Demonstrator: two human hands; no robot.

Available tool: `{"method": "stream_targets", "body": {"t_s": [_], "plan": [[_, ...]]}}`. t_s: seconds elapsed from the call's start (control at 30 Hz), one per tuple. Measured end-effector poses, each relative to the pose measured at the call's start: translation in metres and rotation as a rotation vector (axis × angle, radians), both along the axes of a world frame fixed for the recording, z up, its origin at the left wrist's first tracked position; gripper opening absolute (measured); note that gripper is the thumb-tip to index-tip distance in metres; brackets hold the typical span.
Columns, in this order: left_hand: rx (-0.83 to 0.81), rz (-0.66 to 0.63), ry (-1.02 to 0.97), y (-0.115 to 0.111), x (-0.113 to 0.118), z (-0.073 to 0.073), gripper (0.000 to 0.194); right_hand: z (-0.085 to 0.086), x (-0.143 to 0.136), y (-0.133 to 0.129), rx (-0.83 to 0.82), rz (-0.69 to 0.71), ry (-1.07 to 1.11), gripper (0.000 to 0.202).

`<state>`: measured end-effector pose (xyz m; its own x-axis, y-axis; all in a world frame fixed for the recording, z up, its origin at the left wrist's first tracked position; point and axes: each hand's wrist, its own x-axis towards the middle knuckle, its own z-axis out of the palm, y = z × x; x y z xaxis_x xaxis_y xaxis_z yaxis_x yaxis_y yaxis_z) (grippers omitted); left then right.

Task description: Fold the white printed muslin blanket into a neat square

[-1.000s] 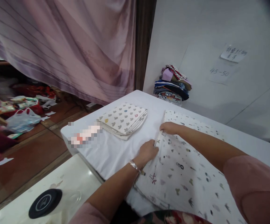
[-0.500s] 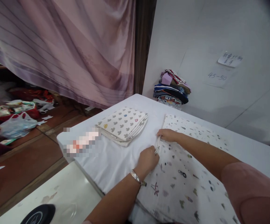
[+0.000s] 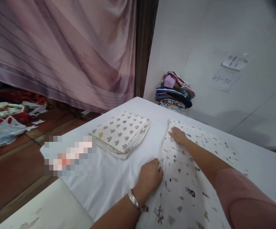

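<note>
A white cloth (image 3: 179, 190) printed with small plants and figures lies spread over the right part of the table. My left hand (image 3: 150, 176), with a silver bracelet at the wrist, pinches the cloth's left edge. Farther along that edge, my right hand (image 3: 178, 135) rests flat on the cloth near its far corner, its fingers a little apart. To the left of both hands lies a folded cloth (image 3: 120, 130) with a grey mushroom-like print and a few coloured figures.
The white-covered table (image 3: 152, 109) meets a pale wall (image 3: 200, 38) bearing handwritten paper notes (image 3: 235, 61). A stack of folded clothes (image 3: 173, 90) stands by the far edge. Left are a pink curtain (image 3: 80, 47), plastic bags (image 3: 5, 128) on the floor, and a pale surface (image 3: 49, 203). One table patch is pixelated.
My right hand has let go of the cloth's edge and moved farther along, now lying flat on it. My left hand still holds the edge. The view has shifted slightly.
</note>
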<state>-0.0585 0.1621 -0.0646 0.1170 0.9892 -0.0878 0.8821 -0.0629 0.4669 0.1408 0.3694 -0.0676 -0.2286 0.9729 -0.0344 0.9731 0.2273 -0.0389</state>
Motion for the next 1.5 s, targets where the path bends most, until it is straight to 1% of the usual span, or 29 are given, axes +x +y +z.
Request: {"method": "stream_targets", "body": {"t_s": [0.03, 0.1, 0.2, 0.3, 0.4, 0.5, 0.63, 0.77, 0.83, 0.97, 1.07, 1.13, 1.23, 1.3, 1.5], "plan": [[0.001, -0.002, -0.003, 0.0, 0.0, 0.0, 0.013, -0.004, 0.002, 0.002, 0.006, -0.027, -0.002, 0.05], [0.0, -0.006, -0.006, 0.0, 0.0, -0.001, 0.012, -0.011, 0.005, 0.008, 0.036, -0.027, 0.0, 0.05], [-0.01, -0.008, -0.002, 0.001, -0.001, -0.003, 0.011, -0.014, 0.008, 0.02, 0.076, -0.056, -0.013, 0.052], [-0.025, -0.008, -0.008, 0.001, -0.001, -0.005, 0.01, -0.015, 0.016, 0.034, 0.065, -0.092, -0.024, 0.054], [-0.031, -0.008, -0.017, 0.001, -0.001, -0.006, 0.011, -0.016, 0.024, 0.044, 0.017, -0.129, -0.03, 0.057], [-0.045, -0.008, -0.021, 0.001, 0.0, -0.005, 0.011, -0.017, 0.025, 0.049, -0.018, -0.165, -0.031, 0.059], [-0.062, -0.011, -0.028, 0.001, 0.0, -0.004, 0.012, -0.016, 0.026, 0.057, 0.013, -0.193, -0.013, 0.059], [-0.087, -0.004, -0.028, 0.002, 0.0, -0.002, 0.013, -0.014, 0.033, 0.065, -0.05, -0.26, 0.027, 0.057], [-0.092, -0.003, -0.024, 0.002, 0.0, -0.001, 0.013, -0.011, 0.035, 0.067, -0.021, -0.245, 0.051, 0.055], [-0.105, -0.001, -0.014, 0.002, 0.002, 0.001, 0.014, 0.001, 0.029, 0.073, 0.117, -0.217, 0.101, 0.045], [-0.074, 0.015, -0.021, 0.001, 0.002, 0.001, 0.013, 0.011, 0.016, 0.085, 0.124, -0.255, 0.12, 0.044], [-0.049, 0.029, -0.03, 0.0, 0.003, -0.001, 0.013, 0.013, 0.006, 0.095, 0.126, -0.283, 0.127, 0.041], [-0.04, 0.034, -0.039, 0.0, 0.003, -0.005, 0.013, 0.011, -0.005, 0.106, 0.125, -0.312, 0.13, 0.042], [-0.04, 0.029, -0.045, 0.0, 0.003, -0.007, 0.013, 0.007, -0.006, 0.109, 0.111, -0.316, 0.134, 0.043], [-0.071, 0.023, -0.045, 0.001, 0.002, -0.01, 0.013, 0.002, 0.005, 0.114, 0.107, -0.271, 0.154, 0.035]]}}
